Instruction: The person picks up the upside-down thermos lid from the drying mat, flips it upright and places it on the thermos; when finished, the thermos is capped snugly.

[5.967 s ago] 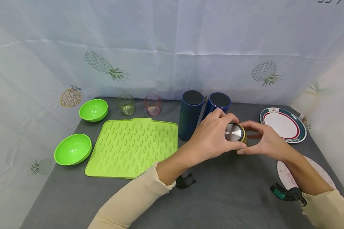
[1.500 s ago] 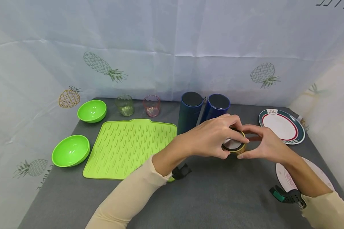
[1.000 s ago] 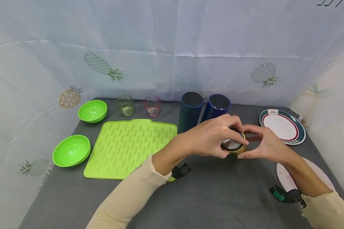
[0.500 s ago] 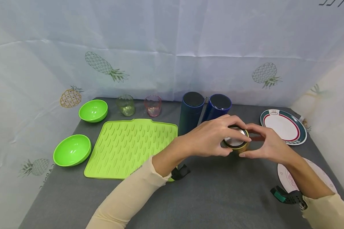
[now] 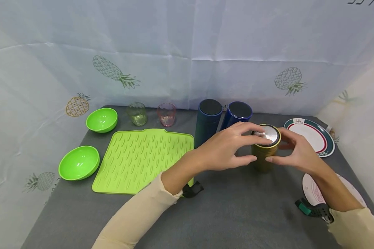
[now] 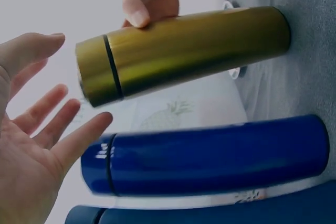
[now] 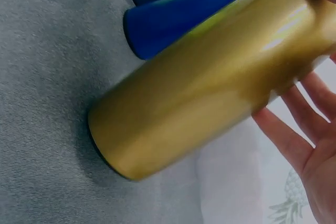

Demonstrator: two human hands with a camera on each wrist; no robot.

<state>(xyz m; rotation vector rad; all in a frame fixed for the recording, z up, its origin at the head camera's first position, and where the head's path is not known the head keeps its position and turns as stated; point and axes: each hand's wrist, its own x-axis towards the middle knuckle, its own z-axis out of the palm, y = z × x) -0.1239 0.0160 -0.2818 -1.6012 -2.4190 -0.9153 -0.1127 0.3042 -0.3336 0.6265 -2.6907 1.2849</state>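
Note:
A gold thermos flask (image 5: pixel 265 155) with a steel-topped lid (image 5: pixel 269 135) stands close over the grey table, at the right of centre in the head view. My right hand (image 5: pixel 294 152) holds its upper body between thumb and fingers; the right wrist view shows the same grip on the gold wall. My left hand (image 5: pixel 227 145) has its fingers spread beside the lid, overlapping it from the head. The left wrist view shows a gap between these fingers and the lid, which sits on the flask above a dark seam. Behind are a blue flask (image 6: pixel 210 156) and a teal flask (image 5: pixel 207 124).
A lime green mat (image 5: pixel 143 162) lies left of the flasks. Two green bowls (image 5: pixel 101 120) stand at the far left, with a greenish glass (image 5: pixel 137 114) and a pink glass (image 5: pixel 166 114) behind the mat. On the right lie a dark-rimmed plate (image 5: pixel 308 136) and a pink-patterned plate (image 5: pixel 313 192).
My left fingers, earlier curled round the lid and turned to a new grip, have let go and spread. The gold flask has moved slightly right, my right hand still holding it.

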